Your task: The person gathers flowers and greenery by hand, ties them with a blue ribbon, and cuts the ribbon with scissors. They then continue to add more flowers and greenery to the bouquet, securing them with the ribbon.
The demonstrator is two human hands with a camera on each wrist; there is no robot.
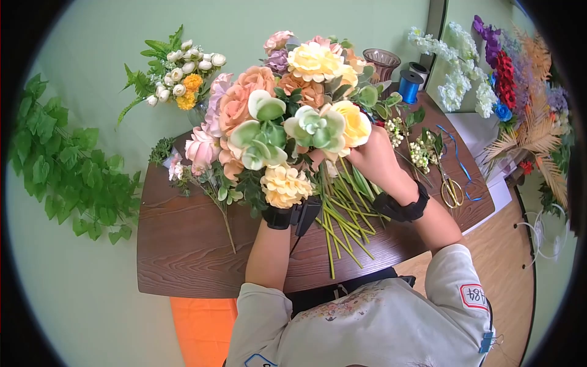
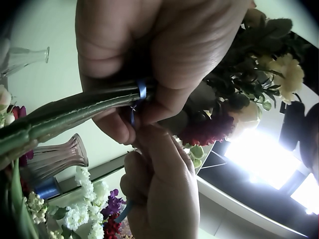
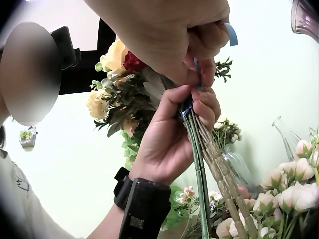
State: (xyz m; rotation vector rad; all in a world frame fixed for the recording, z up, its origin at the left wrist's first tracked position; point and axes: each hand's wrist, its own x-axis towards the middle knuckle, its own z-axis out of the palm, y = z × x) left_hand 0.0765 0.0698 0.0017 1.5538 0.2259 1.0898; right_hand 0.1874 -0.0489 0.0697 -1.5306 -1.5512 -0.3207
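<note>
A large bouquet of artificial flowers [image 1: 263, 116] in peach, pink and yellow with green succulents is held up over the table. My left hand [image 3: 167, 132] grips its green stems [image 3: 199, 164] just below the blooms; in the head view the flowers mostly hide this hand. A thin blue ribbon [image 2: 142, 89] is wrapped round the stems beside the left thumb and fingers. My right hand [image 1: 374, 158] is close against the left, its fingertips pinching the ribbon at the stems. A loose end of the ribbon [image 3: 231, 35] sticks out from the right hand's curled fingers.
On the dark wooden table [image 1: 195, 257] lie a flower sprig [image 1: 223, 208], white-berry sprigs [image 1: 422, 153] and gold-handled scissors [image 1: 452, 192]. A blue ribbon spool [image 1: 409, 87] and a ribbed glass vase [image 1: 382, 61] stand behind. White and yellow flowers [image 1: 183, 79] are at the back left.
</note>
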